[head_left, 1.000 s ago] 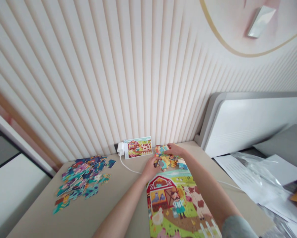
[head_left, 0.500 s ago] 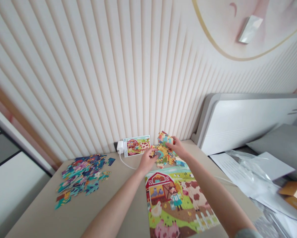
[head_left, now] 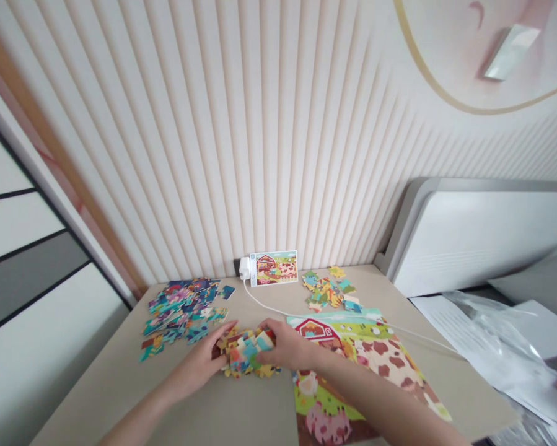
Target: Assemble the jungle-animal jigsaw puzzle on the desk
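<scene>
Mid pile (head_left: 246,354) of puzzle pcs sits on the table (head_left: 189,415) btwn both hands, just L of the farm puzzle (head_left: 384,354). L hand (head_left: 202,360) is half-curled round the pile's L end; can't tell if it grips or only props. R hand (head_left: 284,345) looks clamped on pcs at the other end, thumb in front, forearm over the puzzle. Main risk, I'd say: pcs are stacked loose & uneven, so a lopsided squeeze could spill some. Strays going L could mix w/ the dark pile (head_left: 180,310), b/c it's near L hand. A low R forearm could drag on the puzzle & shift it. Cable (head_left: 269,308) passes the puzzle's top edge (over or under, can't tell); a snag might tug the plug (head_left: 245,267) & tip the card (head_left: 277,268) beside it. Count: 2 hands, 3 loose piles (mid, dark, plus far pile (head_left: 325,292) behind the puzzle), 1 puzzle, 1 card, 1 plug, 1 cable. Pcs per pile overlap, can't count.
</scene>
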The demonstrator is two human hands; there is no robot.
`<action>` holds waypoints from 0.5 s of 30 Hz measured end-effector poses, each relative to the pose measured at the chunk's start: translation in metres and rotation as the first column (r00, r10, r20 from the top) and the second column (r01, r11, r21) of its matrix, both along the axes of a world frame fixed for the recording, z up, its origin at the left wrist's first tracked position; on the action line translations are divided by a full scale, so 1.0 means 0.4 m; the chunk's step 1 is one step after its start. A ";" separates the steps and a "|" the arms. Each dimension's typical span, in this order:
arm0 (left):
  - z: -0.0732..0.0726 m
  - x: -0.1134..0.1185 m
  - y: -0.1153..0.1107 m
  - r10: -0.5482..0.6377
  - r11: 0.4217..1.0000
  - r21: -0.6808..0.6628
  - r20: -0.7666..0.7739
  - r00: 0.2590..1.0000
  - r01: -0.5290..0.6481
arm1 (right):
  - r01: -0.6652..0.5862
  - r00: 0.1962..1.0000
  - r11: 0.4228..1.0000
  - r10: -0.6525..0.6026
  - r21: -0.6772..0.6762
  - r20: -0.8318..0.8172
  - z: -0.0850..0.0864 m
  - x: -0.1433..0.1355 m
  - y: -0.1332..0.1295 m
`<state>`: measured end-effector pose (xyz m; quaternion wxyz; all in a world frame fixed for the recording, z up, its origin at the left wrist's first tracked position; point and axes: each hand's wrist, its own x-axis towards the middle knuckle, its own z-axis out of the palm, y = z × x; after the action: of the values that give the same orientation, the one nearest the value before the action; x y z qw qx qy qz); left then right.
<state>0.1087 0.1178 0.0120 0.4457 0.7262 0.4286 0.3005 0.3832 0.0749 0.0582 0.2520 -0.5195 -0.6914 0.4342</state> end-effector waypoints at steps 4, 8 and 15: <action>-0.040 -0.051 -0.039 0.093 0.993 0.086 -0.071 0.993 -0.086 | -0.082 0.980 0.966 0.034 0.245 0.197 -0.039 -0.115 -0.005; -0.029 -0.034 -0.082 0.179 0.974 0.146 -0.044 0.983 -0.171 | -0.152 0.945 0.894 0.008 0.421 0.326 -0.049 -0.137 -0.011; -0.046 0.036 -0.078 0.263 0.911 0.361 -0.130 0.956 -0.202 | -0.138 0.930 0.898 -0.028 0.418 0.368 -0.064 -0.102 -0.027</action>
<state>0.1230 0.0867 -0.0065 0.2333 0.7601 0.4908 0.3564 0.3424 0.0640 0.0325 0.2166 -0.5009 -0.8203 0.1712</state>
